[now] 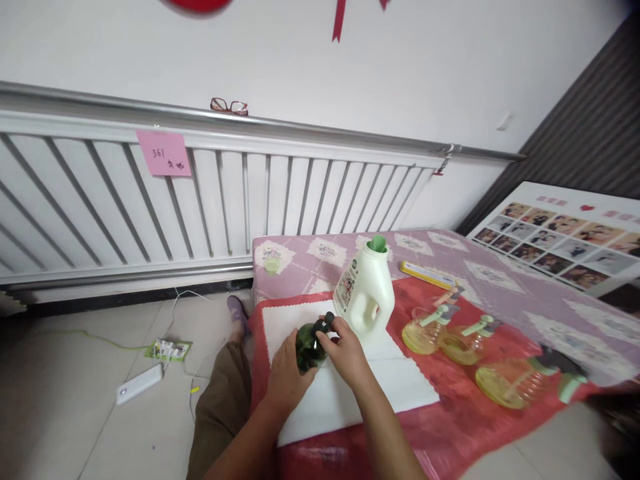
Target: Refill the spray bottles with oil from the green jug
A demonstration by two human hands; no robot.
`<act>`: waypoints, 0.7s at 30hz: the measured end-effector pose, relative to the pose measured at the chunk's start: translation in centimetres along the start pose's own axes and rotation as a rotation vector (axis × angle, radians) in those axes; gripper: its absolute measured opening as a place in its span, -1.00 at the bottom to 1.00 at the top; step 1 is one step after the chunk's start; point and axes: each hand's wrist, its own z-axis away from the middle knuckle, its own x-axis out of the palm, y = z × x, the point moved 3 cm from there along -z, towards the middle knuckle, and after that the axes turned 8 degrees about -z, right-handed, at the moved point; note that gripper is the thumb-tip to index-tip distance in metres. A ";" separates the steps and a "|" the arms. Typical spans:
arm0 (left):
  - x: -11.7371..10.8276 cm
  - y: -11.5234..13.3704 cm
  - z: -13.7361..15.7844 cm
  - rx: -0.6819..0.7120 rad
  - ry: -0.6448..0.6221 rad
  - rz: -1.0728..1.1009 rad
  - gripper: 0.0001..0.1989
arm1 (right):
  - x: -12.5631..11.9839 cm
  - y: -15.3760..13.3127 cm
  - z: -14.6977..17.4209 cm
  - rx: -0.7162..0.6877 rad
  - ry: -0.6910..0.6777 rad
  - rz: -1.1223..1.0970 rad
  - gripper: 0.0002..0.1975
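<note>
My left hand [291, 371] wraps round the body of a dark green bottle [306, 348], which leans to the right. The fingers of my right hand [345, 350] pinch the black cap [327, 321] at the top of that bottle. Just behind my right hand a pale green detergent jug [367, 287] stands upright, its handle facing right. In its mouth sits a green spout [378, 243]. Beneath the bottle lies a white cloth [345, 403] on a red sheet [425, 407].
To the right are clear spray bottles with yellow liquid [423, 333], some tilted. A yellow box [427, 274] and a small green cap [272, 265] lie on the patterned tablecloth [325, 250]. A radiator [280, 193] runs behind. A power strip [168, 349] and power bank [140, 385] rest on the floor.
</note>
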 end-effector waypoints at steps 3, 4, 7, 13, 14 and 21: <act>0.1 -0.1 0.0 0.005 0.006 -0.006 -0.13 | -0.4 -0.1 -0.2 -0.016 -0.051 0.010 -0.67; 0.1 -0.1 0.1 0.009 0.010 -0.008 -0.13 | -0.4 -0.1 -0.2 -0.023 -0.068 0.017 -0.67; 0.2 -0.1 0.1 0.022 0.021 -0.014 -0.14 | -0.7 -0.6 -0.4 -0.049 -0.119 0.042 -0.69; 0.0 -0.1 0.1 0.031 0.004 -0.019 -0.13 | -0.9 -1.8 -0.5 -0.087 -0.191 0.081 -0.74; 0.0 0.0 0.1 0.032 -0.001 -0.015 -0.12 | -1.0 -1.9 -0.5 -0.085 -0.192 0.085 -0.74; -0.1 0.1 0.1 0.019 0.000 0.004 -0.13 | -0.4 -0.9 -0.4 -0.027 -0.086 0.113 -0.89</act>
